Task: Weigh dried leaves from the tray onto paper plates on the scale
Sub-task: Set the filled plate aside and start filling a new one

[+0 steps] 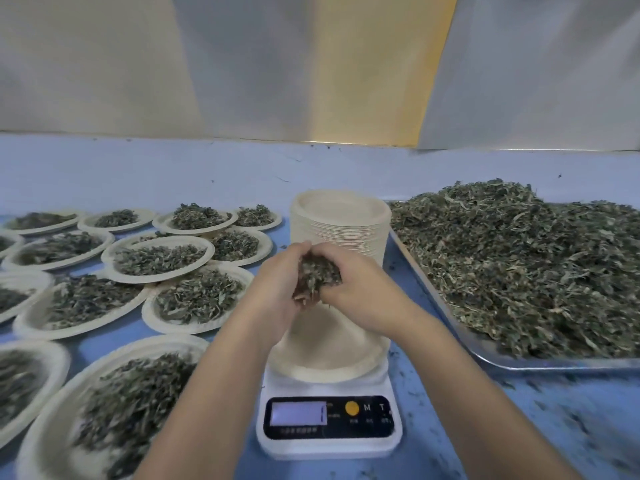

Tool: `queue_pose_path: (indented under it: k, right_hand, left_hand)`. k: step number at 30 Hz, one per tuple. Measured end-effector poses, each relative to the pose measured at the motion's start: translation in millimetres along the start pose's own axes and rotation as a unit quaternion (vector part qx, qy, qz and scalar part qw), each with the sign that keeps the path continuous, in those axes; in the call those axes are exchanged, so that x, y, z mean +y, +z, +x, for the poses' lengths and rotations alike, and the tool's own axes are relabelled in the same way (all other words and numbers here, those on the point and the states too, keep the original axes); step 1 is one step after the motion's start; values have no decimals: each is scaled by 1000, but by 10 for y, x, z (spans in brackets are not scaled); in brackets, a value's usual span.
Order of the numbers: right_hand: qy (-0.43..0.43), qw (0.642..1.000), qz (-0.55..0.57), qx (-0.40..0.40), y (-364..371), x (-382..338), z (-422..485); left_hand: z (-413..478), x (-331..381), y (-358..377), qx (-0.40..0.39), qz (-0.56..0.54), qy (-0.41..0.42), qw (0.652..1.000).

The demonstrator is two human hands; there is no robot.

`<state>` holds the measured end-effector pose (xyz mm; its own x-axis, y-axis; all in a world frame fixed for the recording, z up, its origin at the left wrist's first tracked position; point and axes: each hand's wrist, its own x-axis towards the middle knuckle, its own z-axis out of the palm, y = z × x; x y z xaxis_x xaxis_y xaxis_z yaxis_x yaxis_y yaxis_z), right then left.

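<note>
My left hand [273,289] and my right hand [349,282] are cupped together around a bunch of dried leaves [317,275], held above a bare paper plate [329,358]. That plate sits on a white digital scale [329,424] with a lit display, at the centre front. A few leaves hang from the bottom of the bunch. On the right, a metal tray [502,358] holds a large heap of dried leaves [519,265].
A tall stack of bare paper plates [341,220] stands just behind my hands. Several leaf-filled paper plates [159,258] cover the blue table [519,427] on the left. Leaf crumbs litter the table at the right front. A wall rises behind.
</note>
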<state>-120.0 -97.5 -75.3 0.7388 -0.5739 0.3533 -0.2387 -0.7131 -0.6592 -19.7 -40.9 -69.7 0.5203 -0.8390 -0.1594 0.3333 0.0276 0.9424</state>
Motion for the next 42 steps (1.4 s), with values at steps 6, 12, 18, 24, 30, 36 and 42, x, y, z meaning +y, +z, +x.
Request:
queue_pose_path:
  k: [6, 12, 18, 24, 30, 36, 42]
  right_hand:
    - [16, 1000, 19, 4, 14, 71, -16]
    - [65, 992, 101, -47, -75, 121, -49]
    - [127, 987, 96, -13, -86, 159, -42]
    - [166, 981, 99, 11, -85, 151, -32]
    - [167, 983, 79, 8, -159, 182, -57]
    - [145, 983, 111, -2, -157, 177, -48]
    - [138, 982, 110, 63, -135, 192, -29]
  left_hand:
    - [11, 10, -78, -7, 63, -7, 998]
    - [42, -58, -144, -26, 123, 6, 992]
    - [82, -54, -183, -13, 84, -8, 996]
    - [74, -45, -187, -17, 97, -27, 995]
    - [71, -47, -206, -23, 189, -21, 982]
    - [55, 6, -172, -5, 174, 66, 983]
    - [27, 34, -192, 12, 139, 94, 986]
